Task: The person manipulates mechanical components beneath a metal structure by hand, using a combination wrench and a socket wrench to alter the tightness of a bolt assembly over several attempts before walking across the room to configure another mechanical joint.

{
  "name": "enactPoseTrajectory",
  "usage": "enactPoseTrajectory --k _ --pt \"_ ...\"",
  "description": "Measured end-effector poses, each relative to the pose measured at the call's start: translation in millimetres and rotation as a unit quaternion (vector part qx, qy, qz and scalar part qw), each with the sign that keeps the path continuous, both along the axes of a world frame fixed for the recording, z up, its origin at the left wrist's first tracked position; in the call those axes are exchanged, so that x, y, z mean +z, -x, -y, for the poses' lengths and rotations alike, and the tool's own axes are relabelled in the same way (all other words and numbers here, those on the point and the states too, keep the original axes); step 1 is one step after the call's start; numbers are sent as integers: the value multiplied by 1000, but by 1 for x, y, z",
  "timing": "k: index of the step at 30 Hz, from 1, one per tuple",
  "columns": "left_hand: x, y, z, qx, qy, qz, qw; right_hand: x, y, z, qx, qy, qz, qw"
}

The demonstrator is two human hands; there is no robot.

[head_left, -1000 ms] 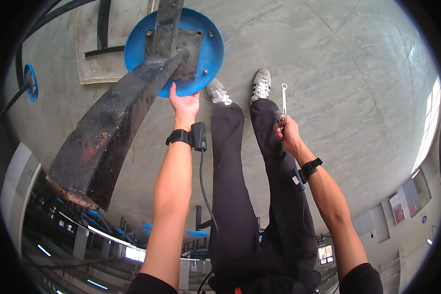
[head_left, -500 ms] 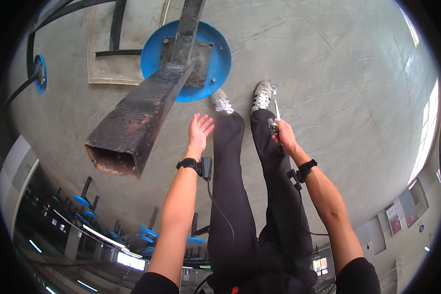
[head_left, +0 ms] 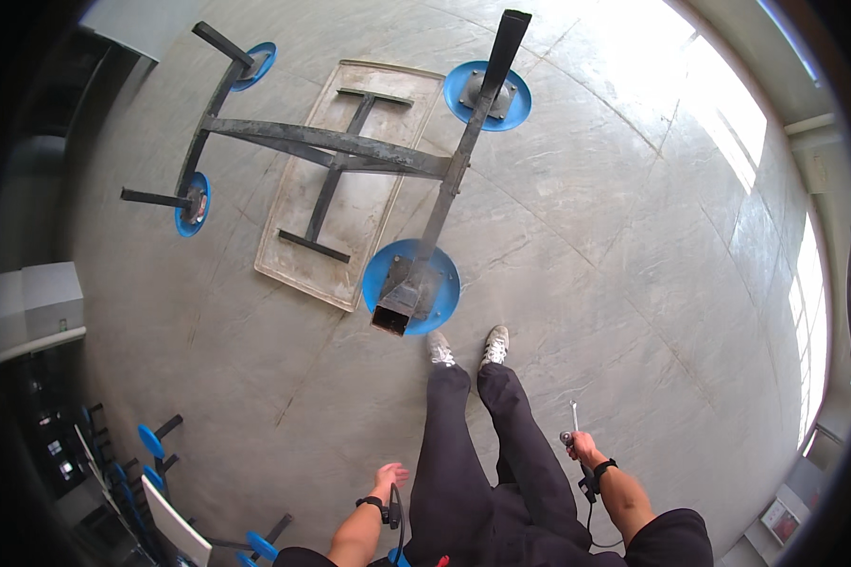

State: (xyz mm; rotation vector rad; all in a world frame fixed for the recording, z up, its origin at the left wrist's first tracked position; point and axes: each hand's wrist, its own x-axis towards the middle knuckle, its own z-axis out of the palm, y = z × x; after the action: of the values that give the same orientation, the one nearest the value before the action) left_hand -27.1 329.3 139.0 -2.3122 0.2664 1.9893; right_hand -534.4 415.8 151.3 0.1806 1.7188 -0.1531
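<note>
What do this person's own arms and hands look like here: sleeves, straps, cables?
Both forearms are bare, with no gloves. The left hand and the right hand each have a black strap at the wrist. A thin black cable hangs from each strap. Dark short sleeves show at the lower edge.

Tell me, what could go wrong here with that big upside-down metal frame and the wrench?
The open end of the rusty metal beam sticks out just in front of the shoes, so the person might trip on it or scrape a shin. The right hand holds a wrench out to the side; if it slipped, it could land on the concrete floor or a foot. The left hand is empty and away from the frame, so nothing steadies it if bumped.
</note>
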Motion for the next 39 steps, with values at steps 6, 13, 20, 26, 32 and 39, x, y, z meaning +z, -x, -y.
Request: enactPoseTrajectory --k 6,13,20,26,32,39 --pt "3 44 69 44 136 -67 987 37 22 -8 168 12 8 986" --pt "32 117 182 -4 225 -143 964 43 44 71 60 187 -62 979" --pt "123 171 225 -107 294 -145 939 80 47 145 -47 397 -119 909" --pt "170 221 263 -361 388 -170 831 134 55 206 94 478 -107 867" --pt "223 300 283 -351 433 -262 787 171 38 273 73 527 -15 847" --pt "221 362 313 -357 396 -322 782 186 50 349 48 539 78 837"
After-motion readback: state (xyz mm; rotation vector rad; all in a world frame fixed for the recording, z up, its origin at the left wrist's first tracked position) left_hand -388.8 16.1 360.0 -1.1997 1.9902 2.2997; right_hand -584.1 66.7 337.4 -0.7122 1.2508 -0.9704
